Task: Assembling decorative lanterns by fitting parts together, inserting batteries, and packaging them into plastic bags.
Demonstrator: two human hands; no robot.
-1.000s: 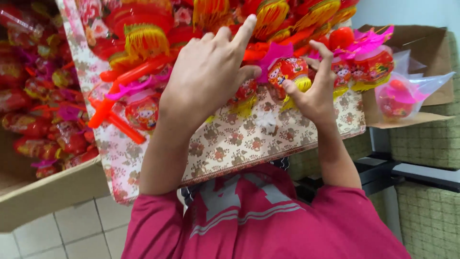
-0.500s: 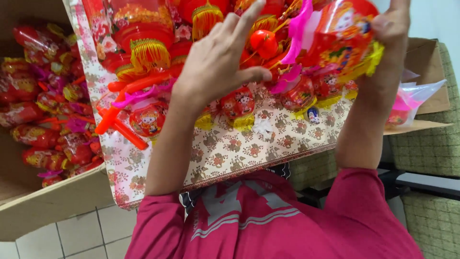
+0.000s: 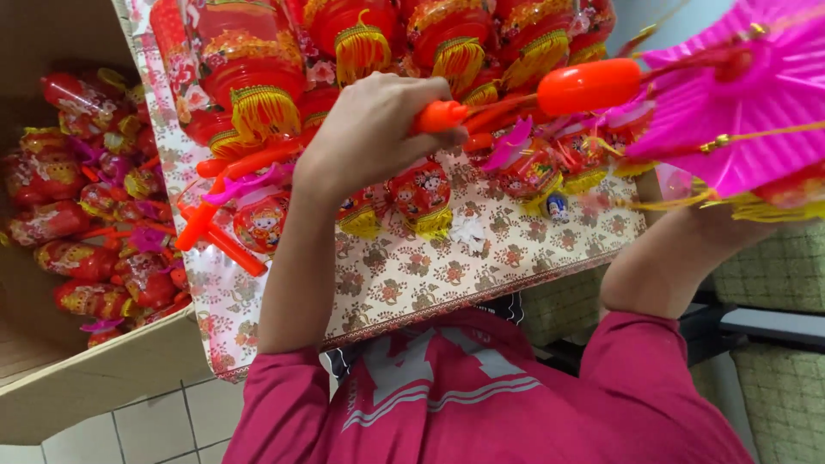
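Orange handle [image 3: 447,114] | left hand [image 3: 369,129] gripping | pink fan [image 3: 739,94]: one

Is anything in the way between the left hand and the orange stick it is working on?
Nothing visible: the left hand is already closed around the orange stick, which leads to an orange oval piece. The right hand is hidden behind the pink lantern.

A pink short-sleeved shirt [image 3: 481,404] with a white chest print and stripes; both forearms bare up to each hand.
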